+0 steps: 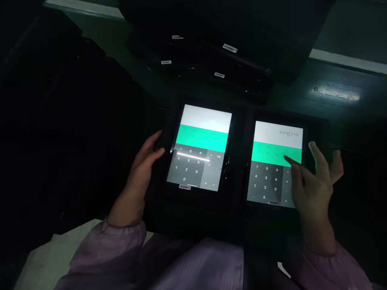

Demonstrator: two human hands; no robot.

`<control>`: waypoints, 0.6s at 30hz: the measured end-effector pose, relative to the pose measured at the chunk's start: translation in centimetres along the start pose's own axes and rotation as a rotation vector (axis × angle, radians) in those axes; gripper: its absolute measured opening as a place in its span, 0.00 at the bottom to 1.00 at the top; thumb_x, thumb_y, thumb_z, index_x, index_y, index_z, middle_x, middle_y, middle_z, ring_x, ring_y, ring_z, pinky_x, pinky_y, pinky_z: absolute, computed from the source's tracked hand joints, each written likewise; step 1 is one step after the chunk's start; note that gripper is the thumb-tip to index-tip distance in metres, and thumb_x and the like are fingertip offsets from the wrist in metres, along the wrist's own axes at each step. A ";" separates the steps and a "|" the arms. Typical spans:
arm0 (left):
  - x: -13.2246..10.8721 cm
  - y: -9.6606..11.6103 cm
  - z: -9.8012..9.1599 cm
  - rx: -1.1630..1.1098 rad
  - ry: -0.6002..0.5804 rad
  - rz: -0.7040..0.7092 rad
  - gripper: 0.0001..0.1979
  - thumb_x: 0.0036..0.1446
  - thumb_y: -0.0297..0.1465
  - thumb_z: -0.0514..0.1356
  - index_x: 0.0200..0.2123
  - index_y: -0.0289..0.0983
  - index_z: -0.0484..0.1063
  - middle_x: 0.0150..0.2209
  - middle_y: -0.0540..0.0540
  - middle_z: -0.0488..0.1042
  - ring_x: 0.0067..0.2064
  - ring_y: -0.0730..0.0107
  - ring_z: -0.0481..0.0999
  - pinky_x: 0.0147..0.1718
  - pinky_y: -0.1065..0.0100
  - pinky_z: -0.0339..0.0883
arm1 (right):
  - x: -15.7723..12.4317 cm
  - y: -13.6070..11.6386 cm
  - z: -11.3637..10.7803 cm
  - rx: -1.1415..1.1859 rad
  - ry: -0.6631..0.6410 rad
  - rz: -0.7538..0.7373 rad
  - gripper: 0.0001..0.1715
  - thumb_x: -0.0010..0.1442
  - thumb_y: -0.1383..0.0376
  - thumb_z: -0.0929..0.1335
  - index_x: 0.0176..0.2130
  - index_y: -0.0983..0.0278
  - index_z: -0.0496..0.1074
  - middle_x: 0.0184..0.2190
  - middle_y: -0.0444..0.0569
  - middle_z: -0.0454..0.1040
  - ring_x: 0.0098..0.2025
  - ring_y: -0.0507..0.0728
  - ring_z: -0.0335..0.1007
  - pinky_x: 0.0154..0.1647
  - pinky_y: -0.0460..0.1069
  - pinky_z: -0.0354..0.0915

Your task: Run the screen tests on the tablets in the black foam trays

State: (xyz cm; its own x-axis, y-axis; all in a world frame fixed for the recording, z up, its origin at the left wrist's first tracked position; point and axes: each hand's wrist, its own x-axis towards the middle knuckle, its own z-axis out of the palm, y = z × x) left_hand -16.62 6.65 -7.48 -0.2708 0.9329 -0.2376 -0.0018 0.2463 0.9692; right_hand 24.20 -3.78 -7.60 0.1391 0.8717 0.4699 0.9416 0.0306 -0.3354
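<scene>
Two lit tablets lie side by side on a dark table, both showing a calculator with a green band and a grey keypad. My left hand (142, 169) grips the left edge of the left tablet (199, 149), thumb on the bezel. My right hand (314, 181) hovers over the right tablet (275, 161) with fingers spread; its index finger reaches onto the green band near the keypad's top right. Digits show in the right tablet's white display.
Several dark devices with white labels (229, 48) are stacked at the back of the table. A pale strip (347, 60) runs along the far right edge. Lilac sleeves (121, 245) cover my forearms, with a white surface (45, 262) at lower left.
</scene>
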 end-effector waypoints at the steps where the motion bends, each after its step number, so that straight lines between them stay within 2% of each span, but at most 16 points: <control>1: -0.2 -0.3 0.0 0.017 -0.046 -0.007 0.32 0.50 0.41 0.77 0.59 0.42 0.84 0.63 0.40 0.85 0.77 0.34 0.70 0.79 0.39 0.61 | 0.1 -0.2 -0.2 -0.001 0.025 -0.001 0.16 0.77 0.62 0.70 0.54 0.55 0.89 0.74 0.52 0.75 0.83 0.87 0.50 0.74 0.86 0.62; 3: -0.8 -0.8 0.0 0.019 -0.130 -0.017 0.36 0.53 0.43 0.76 0.65 0.43 0.80 0.69 0.41 0.81 0.79 0.36 0.69 0.78 0.40 0.63 | 0.4 -1.5 -0.5 0.003 0.109 -0.014 0.16 0.77 0.63 0.71 0.54 0.53 0.89 0.71 0.51 0.78 0.82 0.85 0.55 0.75 0.84 0.63; 5: -1.5 -1.2 0.3 0.013 -0.207 -0.036 0.41 0.56 0.45 0.75 0.71 0.44 0.74 0.74 0.40 0.76 0.80 0.37 0.67 0.79 0.40 0.62 | 0.6 -4.1 -0.5 0.019 0.120 -0.047 0.15 0.76 0.62 0.71 0.52 0.53 0.89 0.70 0.50 0.79 0.81 0.82 0.58 0.75 0.82 0.66; 9: -2.5 -1.3 0.5 0.070 -0.348 -0.103 0.46 0.61 0.48 0.73 0.78 0.46 0.64 0.84 0.40 0.60 0.86 0.41 0.54 0.84 0.39 0.50 | 0.5 -10.9 1.3 0.086 -0.075 -0.166 0.15 0.78 0.62 0.69 0.53 0.55 0.87 0.72 0.52 0.77 0.82 0.79 0.58 0.73 0.81 0.69; 11: -2.6 -1.2 0.4 0.076 -0.373 -0.125 0.44 0.62 0.49 0.73 0.77 0.48 0.65 0.85 0.43 0.58 0.87 0.42 0.50 0.84 0.39 0.48 | 0.6 -13.2 2.8 0.111 -0.138 -0.181 0.17 0.79 0.63 0.67 0.55 0.57 0.86 0.73 0.53 0.74 0.83 0.79 0.55 0.72 0.82 0.70; 14: -2.6 -1.2 0.2 0.042 -0.380 -0.131 0.38 0.63 0.48 0.72 0.74 0.52 0.70 0.82 0.46 0.66 0.86 0.41 0.53 0.83 0.39 0.55 | 1.4 -14.1 4.5 0.090 -0.173 -0.129 0.19 0.80 0.61 0.66 0.57 0.57 0.86 0.76 0.54 0.70 0.83 0.81 0.52 0.71 0.84 0.70; 18: -2.8 -1.2 0.2 0.050 -0.398 -0.116 0.36 0.65 0.47 0.72 0.74 0.54 0.71 0.81 0.49 0.67 0.85 0.43 0.57 0.82 0.41 0.59 | 2.6 -13.4 5.6 0.061 -0.187 -0.155 0.20 0.80 0.61 0.66 0.60 0.57 0.85 0.79 0.57 0.66 0.85 0.83 0.45 0.75 0.90 0.58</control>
State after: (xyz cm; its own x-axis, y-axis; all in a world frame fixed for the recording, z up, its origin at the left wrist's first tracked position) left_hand -15.71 3.79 -7.98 0.1218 0.9244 -0.3614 0.0386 0.3594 0.9324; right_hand 10.20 0.87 -6.46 -0.0706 0.9294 0.3622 0.9261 0.1960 -0.3225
